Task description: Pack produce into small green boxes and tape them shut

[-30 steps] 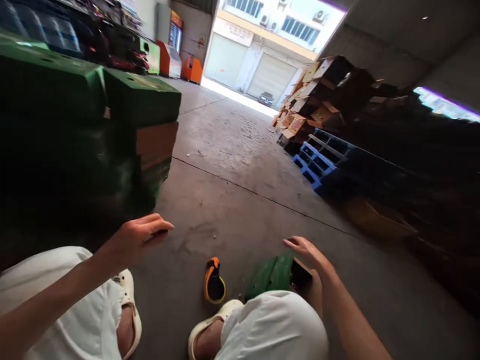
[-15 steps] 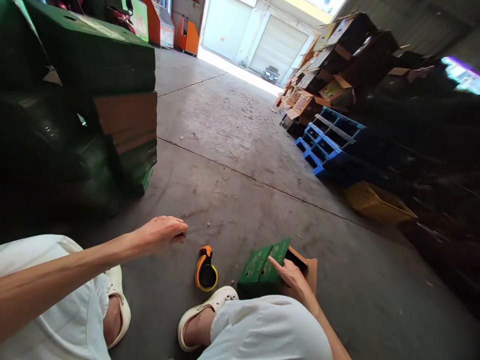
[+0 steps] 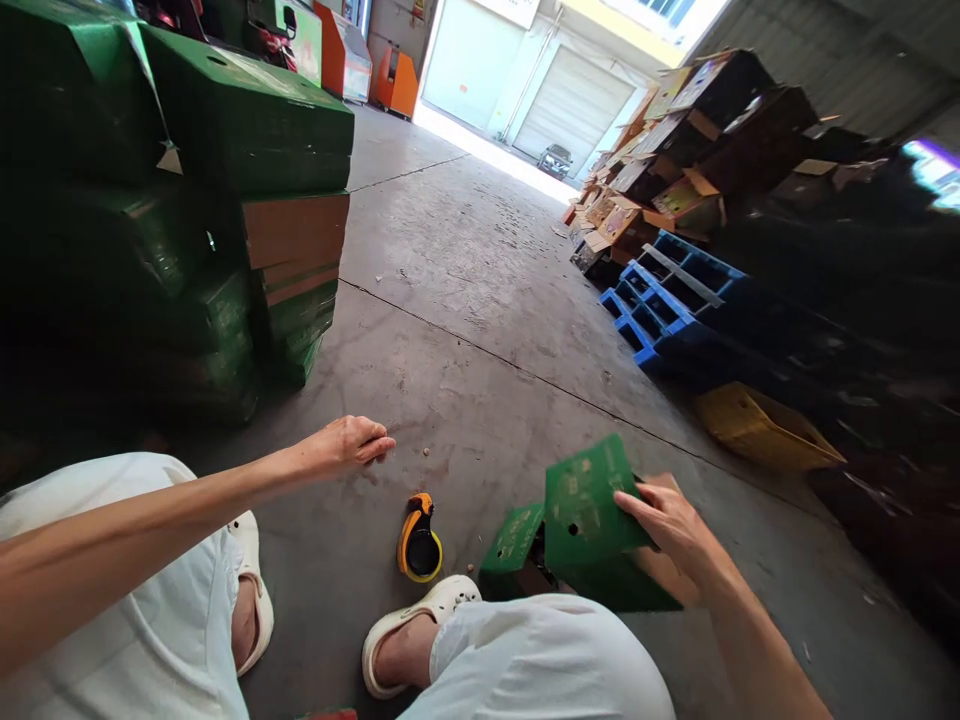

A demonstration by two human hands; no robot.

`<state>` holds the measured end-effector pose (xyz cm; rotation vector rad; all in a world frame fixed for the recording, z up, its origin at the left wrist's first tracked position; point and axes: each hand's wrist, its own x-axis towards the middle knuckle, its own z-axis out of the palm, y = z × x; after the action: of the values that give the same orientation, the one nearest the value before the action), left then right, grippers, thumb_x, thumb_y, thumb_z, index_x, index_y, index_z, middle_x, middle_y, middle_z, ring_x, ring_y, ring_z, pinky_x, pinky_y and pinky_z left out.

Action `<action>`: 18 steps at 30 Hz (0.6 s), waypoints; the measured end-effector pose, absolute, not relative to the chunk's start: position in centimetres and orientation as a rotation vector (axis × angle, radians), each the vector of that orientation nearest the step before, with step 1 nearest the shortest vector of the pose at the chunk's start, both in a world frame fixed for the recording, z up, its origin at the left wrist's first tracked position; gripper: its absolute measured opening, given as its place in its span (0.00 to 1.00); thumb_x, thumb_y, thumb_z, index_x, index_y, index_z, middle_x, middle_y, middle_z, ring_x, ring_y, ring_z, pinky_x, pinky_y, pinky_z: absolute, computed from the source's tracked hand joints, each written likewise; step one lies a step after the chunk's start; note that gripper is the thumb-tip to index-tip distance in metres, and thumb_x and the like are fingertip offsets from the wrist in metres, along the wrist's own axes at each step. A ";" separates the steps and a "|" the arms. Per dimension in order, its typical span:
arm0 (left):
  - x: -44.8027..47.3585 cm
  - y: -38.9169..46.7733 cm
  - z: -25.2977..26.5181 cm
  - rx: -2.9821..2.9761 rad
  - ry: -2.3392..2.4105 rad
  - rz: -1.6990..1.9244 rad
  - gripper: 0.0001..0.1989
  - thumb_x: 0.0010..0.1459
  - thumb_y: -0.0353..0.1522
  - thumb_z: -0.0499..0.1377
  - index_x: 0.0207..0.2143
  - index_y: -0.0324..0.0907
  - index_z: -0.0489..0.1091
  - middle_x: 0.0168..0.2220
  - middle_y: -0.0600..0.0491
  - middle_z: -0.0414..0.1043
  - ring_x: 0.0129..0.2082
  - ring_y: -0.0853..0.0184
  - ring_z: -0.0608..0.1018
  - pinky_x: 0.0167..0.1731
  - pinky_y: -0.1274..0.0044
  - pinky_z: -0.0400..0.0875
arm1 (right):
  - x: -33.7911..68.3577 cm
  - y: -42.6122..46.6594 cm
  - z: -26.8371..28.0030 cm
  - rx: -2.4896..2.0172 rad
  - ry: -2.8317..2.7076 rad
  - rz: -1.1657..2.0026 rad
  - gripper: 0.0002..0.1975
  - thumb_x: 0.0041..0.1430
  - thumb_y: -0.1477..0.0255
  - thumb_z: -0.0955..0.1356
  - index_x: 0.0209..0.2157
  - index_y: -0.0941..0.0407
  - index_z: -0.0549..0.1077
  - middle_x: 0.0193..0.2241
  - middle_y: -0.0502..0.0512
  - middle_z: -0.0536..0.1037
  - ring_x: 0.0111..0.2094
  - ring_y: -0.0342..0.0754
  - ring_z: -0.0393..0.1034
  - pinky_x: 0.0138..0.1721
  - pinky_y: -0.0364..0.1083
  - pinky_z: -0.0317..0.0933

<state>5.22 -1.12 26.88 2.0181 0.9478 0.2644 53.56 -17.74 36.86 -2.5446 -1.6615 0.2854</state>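
My right hand (image 3: 671, 520) grips the edge of a green cardboard box (image 3: 589, 500), thumb on its printed green face, fingers partly hidden behind. The box is tilted, raised off another green cardboard box (image 3: 512, 537) beside my right knee, which hides part of both. My left hand (image 3: 358, 442) hovers over the floor with its fingers curled closed, and nothing shows in them. Below and to the right of it, an orange and black tape dispenser (image 3: 419, 540) with a yellow-edged roll lies on the floor by my shoe (image 3: 420, 620).
Stacked green cartons (image 3: 285, 130) stand at the left. On the right are blue pallets (image 3: 667, 290), a yellow container (image 3: 765, 425) and a heap of used cardboard boxes (image 3: 660, 150). Concrete floor (image 3: 465, 270) stretches to a bright doorway, with a car (image 3: 555, 160) beyond.
My right hand has lifted one green box up and to the right, away from the box beside it. My left hand has shifted slightly right, its fingers more tightly curled.
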 end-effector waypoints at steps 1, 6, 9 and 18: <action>5.4 -1.0 26.4 2.013 0.956 0.294 0.21 0.68 0.45 0.51 0.31 0.43 0.75 0.25 0.55 0.76 0.26 0.69 0.74 0.29 0.79 0.63 | 51.8 -16.8 37.4 -2.506 -1.797 0.341 0.23 0.65 0.56 0.62 0.28 0.55 0.80 0.25 0.57 0.80 0.26 0.50 0.75 0.26 0.43 0.64; 5.7 0.3 23.1 1.998 1.007 0.398 0.22 0.65 0.33 0.50 0.55 0.44 0.77 0.43 0.51 0.83 0.37 0.67 0.82 0.39 0.78 0.73 | 41.8 -10.9 34.2 -2.422 -2.152 0.321 0.16 0.70 0.61 0.64 0.46 0.50 0.82 0.44 0.57 0.86 0.44 0.53 0.81 0.41 0.44 0.67; 4.5 2.1 21.5 2.010 1.176 0.398 0.23 0.67 0.33 0.50 0.59 0.44 0.76 0.53 0.47 0.82 0.50 0.63 0.82 0.52 0.75 0.73 | 35.5 -8.2 28.5 -2.464 -2.449 0.182 0.15 0.72 0.62 0.65 0.50 0.49 0.80 0.47 0.60 0.86 0.48 0.55 0.81 0.44 0.46 0.68; -0.5 3.3 15.0 2.026 1.389 -0.064 0.18 0.63 0.33 0.58 0.53 0.47 0.80 0.55 0.48 0.82 0.58 0.57 0.80 0.57 0.72 0.72 | 21.8 -13.0 12.9 -1.989 -2.885 0.809 0.09 0.67 0.76 0.68 0.42 0.57 0.82 0.42 0.66 0.86 0.49 0.59 0.82 0.51 0.51 0.68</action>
<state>-0.52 3.28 14.97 2.0257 1.3886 -0.0639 21.84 -12.98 12.92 -1.9894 -2.8845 0.8085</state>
